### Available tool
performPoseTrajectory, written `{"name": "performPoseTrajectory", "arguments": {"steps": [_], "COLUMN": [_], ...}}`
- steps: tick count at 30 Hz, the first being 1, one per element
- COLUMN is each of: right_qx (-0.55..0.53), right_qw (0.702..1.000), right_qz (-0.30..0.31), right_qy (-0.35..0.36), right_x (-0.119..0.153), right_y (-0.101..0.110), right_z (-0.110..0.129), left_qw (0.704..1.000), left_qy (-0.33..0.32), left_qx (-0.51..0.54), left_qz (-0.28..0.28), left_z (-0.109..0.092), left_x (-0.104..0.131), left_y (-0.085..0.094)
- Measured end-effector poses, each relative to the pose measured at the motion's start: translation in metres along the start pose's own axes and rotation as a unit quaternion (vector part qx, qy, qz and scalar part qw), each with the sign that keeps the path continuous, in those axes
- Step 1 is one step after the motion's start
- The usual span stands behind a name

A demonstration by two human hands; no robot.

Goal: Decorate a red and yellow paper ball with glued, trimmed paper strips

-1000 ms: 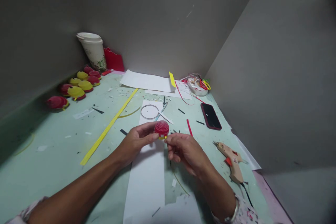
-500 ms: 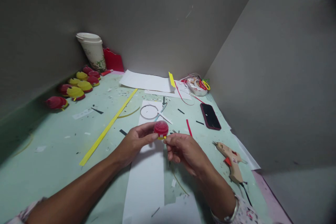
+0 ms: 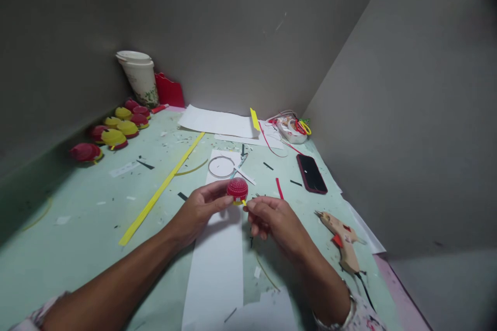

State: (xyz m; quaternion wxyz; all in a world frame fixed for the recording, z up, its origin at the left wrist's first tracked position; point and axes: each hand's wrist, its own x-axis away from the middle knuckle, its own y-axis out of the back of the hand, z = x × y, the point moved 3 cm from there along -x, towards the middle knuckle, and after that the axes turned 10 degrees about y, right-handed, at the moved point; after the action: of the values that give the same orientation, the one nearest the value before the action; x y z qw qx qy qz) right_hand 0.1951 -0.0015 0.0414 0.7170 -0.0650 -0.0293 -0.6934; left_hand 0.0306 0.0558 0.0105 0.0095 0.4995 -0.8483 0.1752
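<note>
A small red ridged dome with a yellow band at its base is held up over a long white paper strip. My left hand grips it from the left, thumb in front and fingers behind. A short yellow paper end sticks out at the dome's lower right. My right hand is closed in a pinch at the tip of that yellow end, just right of the dome. Its other fingers are curled beneath. Behind the hands lies a thin wire-like ring.
Several red and yellow domes stand at the left wall by a paper cup. A long yellow strip lies left. On the right are a phone and a glue gun. White sheets and scissors are at the back.
My right hand has shifted very slightly right, and a bit more of the yellow end shows between it and the dome. My left hand keeps its grip. The view has tilted slightly.
</note>
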Motion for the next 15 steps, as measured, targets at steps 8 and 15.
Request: {"name": "performPoseTrajectory", "arguments": {"steps": [8, 15], "right_qx": [-0.021, -0.015], "right_qw": [1.000, 1.000], "right_qz": [-0.009, -0.013], "right_qy": [-0.008, -0.007], "right_x": [-0.0016, -0.0018], "right_y": [-0.0038, -0.0036], "right_z": [-0.0029, -0.0035], "left_qw": [1.000, 1.000], "left_qy": [-0.006, -0.006], "left_qx": [-0.015, -0.017], "left_qz": [0.006, 0.006], "left_z": [-0.0016, -0.0004], "left_x": [0.0007, 0.0002], "left_y": [-0.0022, -0.0015]}}
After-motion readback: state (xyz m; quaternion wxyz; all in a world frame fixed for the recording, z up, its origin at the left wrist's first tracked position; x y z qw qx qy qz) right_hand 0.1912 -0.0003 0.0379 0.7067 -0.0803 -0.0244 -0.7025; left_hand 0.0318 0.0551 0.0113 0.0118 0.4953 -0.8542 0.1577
